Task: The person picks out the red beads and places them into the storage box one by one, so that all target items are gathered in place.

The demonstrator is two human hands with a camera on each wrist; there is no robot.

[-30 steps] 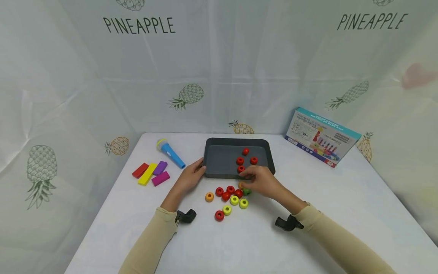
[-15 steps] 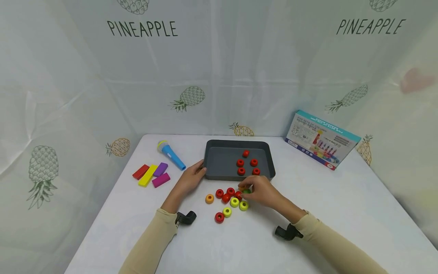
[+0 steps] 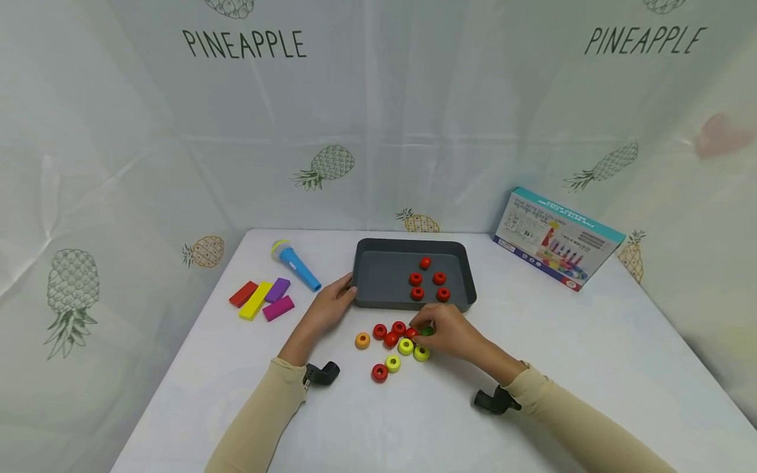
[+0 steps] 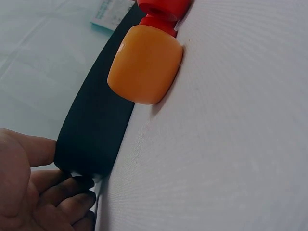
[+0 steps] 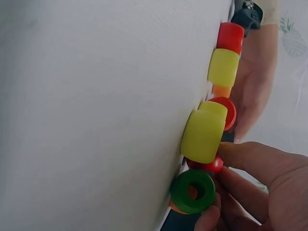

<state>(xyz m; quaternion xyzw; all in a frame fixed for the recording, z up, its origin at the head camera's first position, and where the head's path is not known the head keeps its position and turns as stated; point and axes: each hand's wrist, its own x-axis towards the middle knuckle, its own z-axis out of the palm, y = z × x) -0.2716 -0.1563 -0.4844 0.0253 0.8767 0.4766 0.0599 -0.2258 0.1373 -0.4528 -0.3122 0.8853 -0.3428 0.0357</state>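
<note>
My right hand [image 3: 449, 330] has dropped to lower centre, pinching a red bead [image 3: 410, 334]; the tray [image 3: 381, 276] my left hand [image 3: 328, 304] holds lies just up-frame.

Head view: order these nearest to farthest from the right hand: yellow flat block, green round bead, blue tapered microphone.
1. Green round bead: partly hidden by the right hand.
2. Blue tapered microphone: left, toward the back.
3. Yellow flat block: farther left.

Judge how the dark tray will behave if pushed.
The tray looks stiff, its walls running straight. Broad and shallow, it should slide rather than tip. The rounded red beads inside may shift or roll if it tilts.
</note>
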